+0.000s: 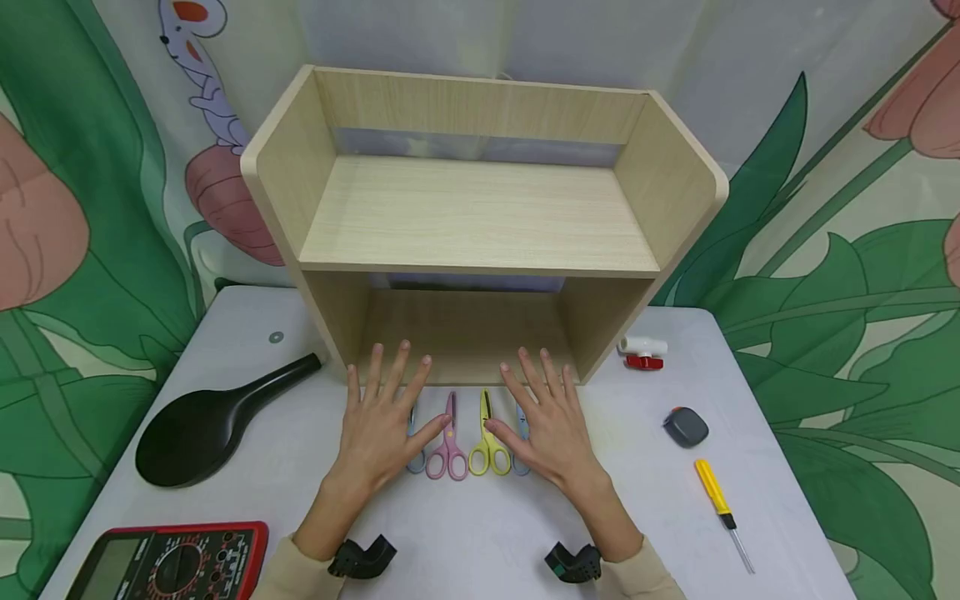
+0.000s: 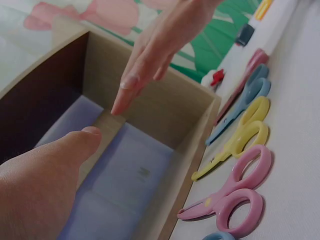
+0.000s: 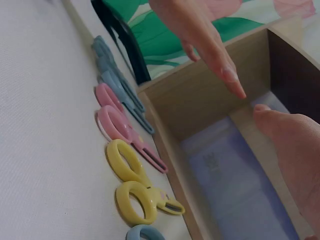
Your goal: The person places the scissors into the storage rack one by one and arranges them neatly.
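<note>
Both hands are held with straight, spread fingers and grip nothing. My left hand [image 1: 381, 429] is over the front left of a light wooden two-tier shelf [image 1: 480, 217], its fingertips overlapping the lower opening in the head view. The right hand [image 1: 553, 429] mirrors it at the front right. Between them, on the white table, lie pink scissors [image 1: 447, 450] and yellow scissors [image 1: 488, 442], tips toward the shelf. Blue scissors [image 1: 417, 460] beside the left hand and another blue pair [image 1: 521, 465] by the right are partly hidden. In the left wrist view, dark pink scissors [image 2: 245, 82] lie past the blue pair.
To the left are a black ladle [image 1: 187, 437], a small washer [image 1: 276, 337] and a red-edged multimeter [image 1: 180, 567]. On the right lie a white valve with red handle [image 1: 643, 352], a dark tape measure [image 1: 686, 427] and a yellow-handled screwdriver [image 1: 714, 490]. A printed curtain hangs behind.
</note>
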The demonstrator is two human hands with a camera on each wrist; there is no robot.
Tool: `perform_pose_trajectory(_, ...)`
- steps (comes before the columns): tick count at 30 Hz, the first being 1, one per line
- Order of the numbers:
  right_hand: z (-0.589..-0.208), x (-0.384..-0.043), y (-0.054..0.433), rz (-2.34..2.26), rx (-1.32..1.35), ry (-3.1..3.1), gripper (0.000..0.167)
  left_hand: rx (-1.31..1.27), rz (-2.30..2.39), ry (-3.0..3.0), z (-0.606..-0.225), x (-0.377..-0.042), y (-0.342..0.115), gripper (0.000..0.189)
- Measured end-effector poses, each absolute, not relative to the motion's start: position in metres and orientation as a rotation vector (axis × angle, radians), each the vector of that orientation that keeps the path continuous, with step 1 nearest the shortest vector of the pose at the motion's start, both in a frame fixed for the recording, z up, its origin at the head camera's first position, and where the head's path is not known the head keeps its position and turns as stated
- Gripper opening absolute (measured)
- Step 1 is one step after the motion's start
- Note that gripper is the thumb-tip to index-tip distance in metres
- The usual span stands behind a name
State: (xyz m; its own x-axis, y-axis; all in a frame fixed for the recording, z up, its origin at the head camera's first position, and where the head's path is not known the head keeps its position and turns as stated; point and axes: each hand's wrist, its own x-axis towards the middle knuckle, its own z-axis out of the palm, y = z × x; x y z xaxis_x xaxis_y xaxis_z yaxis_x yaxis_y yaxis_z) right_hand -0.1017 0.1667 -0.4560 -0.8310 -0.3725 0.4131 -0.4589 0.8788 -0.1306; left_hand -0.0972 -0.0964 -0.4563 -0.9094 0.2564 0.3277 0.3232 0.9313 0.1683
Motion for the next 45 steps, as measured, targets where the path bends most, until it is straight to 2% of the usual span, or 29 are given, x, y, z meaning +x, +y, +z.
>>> perform_pose_trajectory(13, -0.45, -0.103, 0.173, 0.335, 0.634, -2.665, 0.082, -0.4, -0.359, -2.756, -0.447, -0.096, -0.1, 0.082)
perform_pose_trajectory(23, -0.447, -0.099, 0.198, 0.56, 0.556, -2.719, 0.092, -0.323, -0.566, -2.47, -0.436, -0.103, -0.121, 0.07)
perform_pose_trajectory(32, -0.463, -0.081, 0.231, 0.581, 0.394, -2.896, 0.1, -0.109, -0.86, -2.308, -0.439, -0.111, -0.141, 0.043)
perform_pose_trajectory(37, -0.473, -0.075, 0.246, 0.554, 0.345, -3.033, 0.102, -0.071, -0.922, -2.179, -0.441, -0.12, -0.152, 0.041)
perform_pose_trajectory(41, -0.481, -0.073, 0.255, 0.555, 0.348, -3.073, 0.096, -0.01, -1.002, -2.119, -0.443, -0.126, -0.156, 0.047)
perform_pose_trajectory(45, -0.489, -0.07, 0.26, 0.554, 0.364, -3.096, 0.081, 0.059, -1.101, -2.153, -0.445, -0.128, -0.157, 0.054)
